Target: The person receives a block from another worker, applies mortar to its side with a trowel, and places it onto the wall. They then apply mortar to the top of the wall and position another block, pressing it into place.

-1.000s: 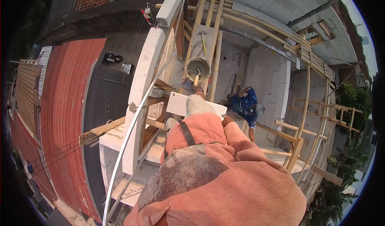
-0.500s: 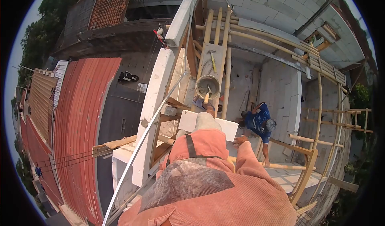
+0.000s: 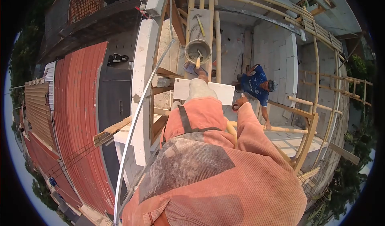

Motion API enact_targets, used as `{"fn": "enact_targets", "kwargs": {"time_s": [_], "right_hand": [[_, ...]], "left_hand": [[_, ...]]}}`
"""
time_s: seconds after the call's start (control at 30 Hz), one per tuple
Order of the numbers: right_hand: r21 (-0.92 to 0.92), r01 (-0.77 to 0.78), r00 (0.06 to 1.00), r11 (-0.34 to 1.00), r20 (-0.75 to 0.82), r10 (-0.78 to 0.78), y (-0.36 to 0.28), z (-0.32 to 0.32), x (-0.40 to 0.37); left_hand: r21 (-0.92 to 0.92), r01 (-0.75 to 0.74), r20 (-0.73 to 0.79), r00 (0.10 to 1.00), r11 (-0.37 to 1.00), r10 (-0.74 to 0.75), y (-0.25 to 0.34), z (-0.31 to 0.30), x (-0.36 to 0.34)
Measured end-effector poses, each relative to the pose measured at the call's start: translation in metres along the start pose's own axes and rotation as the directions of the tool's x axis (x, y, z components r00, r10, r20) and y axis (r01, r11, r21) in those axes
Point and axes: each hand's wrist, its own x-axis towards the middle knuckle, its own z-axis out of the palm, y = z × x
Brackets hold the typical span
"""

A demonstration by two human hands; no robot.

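Observation:
My right hand (image 3: pixel 240 102) is at the end of an orange sleeve, just beyond the right end of a white lightweight block (image 3: pixel 225 94). Its fingers look curled around something small and partly reddish, too small to make out. The block lies crosswise under my leg. Ahead of my sandalled foot stands a mortar bucket (image 3: pixel 209 54), and a trowel (image 3: pixel 197 61) rests in it with its handle toward me. Farther along the plank lies a hammer (image 3: pixel 200 25) with a yellow handle. My left hand is out of view.
Bamboo poles (image 3: pixel 217 45) and a plank form the scaffold. A white concrete beam (image 3: pixel 143 65) and a thin metal bar (image 3: pixel 136 122) run along the left, above a drop to a red roof (image 3: pixel 80 118). Below right, a co-worker in a blue shirt (image 3: pixel 256 83) reaches toward a bamboo pole.
The view has tilted, so the bucket, block and hammer sit higher and further left. My right hand has shifted slightly away from the block's end. The co-worker's head has turned.

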Motion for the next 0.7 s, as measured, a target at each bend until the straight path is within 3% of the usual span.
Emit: {"fn": "enact_targets", "kwargs": {"time_s": [0.13,0.2,0.23,0.37,0.47,0.57,0.7], "right_hand": [[0.089,-0.082,0.996,0.993,0.030,0.079,-0.001,0.004,0.010],[0.440,-0.195,0.973,0.877,-0.024,0.229,-0.031,0.004,-0.034],[0.530,-0.090,0.987,0.843,-0.067,0.147,-0.022,0.018,-0.023],[0.432,-0.152,0.988,0.889,0.069,0.136,0.006,0.039,0.006],[0.467,-0.251,0.966,0.848,0.182,0.186,-0.030,0.045,-0.042],[-0.037,0.004,1.000,0.999,-0.013,-0.004,-0.066,0.028,-0.078],[0.246,0.013,1.000,0.969,-0.004,-0.012,-0.063,0.042,-0.027]], "left_hand": [[-0.008,0.048,0.005,0.999,0.999,-0.048,-0.006,0.000,-0.008],[-0.004,0.072,0.006,0.997,0.997,-0.072,-0.008,-0.002,-0.011],[-0.002,0.080,0.011,0.997,0.997,-0.080,-0.006,-0.003,-0.012],[0.015,0.113,0.019,0.993,0.994,-0.113,-0.002,-0.003,-0.014],[0.028,0.132,0.021,0.991,0.991,-0.132,0.003,-0.006,-0.013],[0.041,0.146,0.021,0.989,0.988,-0.147,0.009,-0.007,-0.014],[0.055,0.150,0.028,0.988,0.987,-0.152,0.019,-0.008,-0.011]]}}
